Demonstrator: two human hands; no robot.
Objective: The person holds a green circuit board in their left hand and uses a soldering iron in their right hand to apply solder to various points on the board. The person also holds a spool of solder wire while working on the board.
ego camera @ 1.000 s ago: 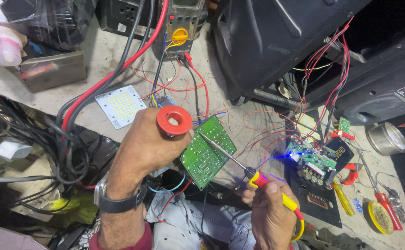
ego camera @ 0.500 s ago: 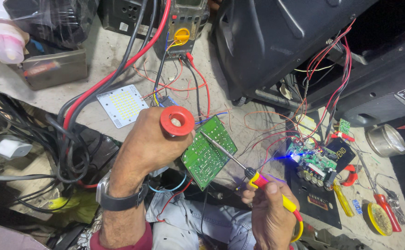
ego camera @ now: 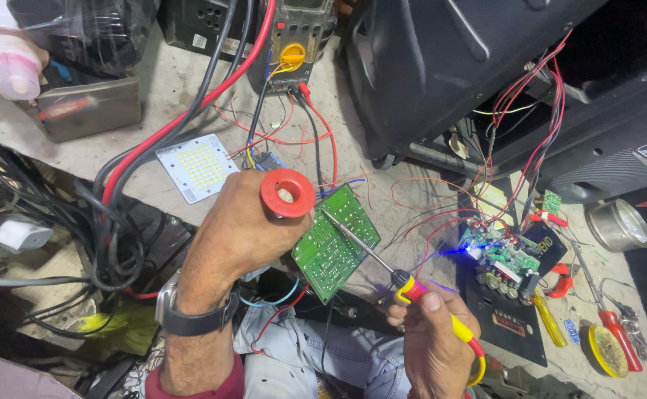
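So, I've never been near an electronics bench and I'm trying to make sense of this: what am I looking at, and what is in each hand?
The picture comes from a camera worn on a person's head, looking down at their own two hands over a cluttered workbench.

The left hand holds a green circuit board together with a red-capped tool. The right hand holds a soldering iron with a yellow and red handle, its metal tip resting on the board.

Around them lie a white LED panel, a multimeter with a yellow dial, thick red and black cables, a second board with a blue light, and a big black speaker cabinet.
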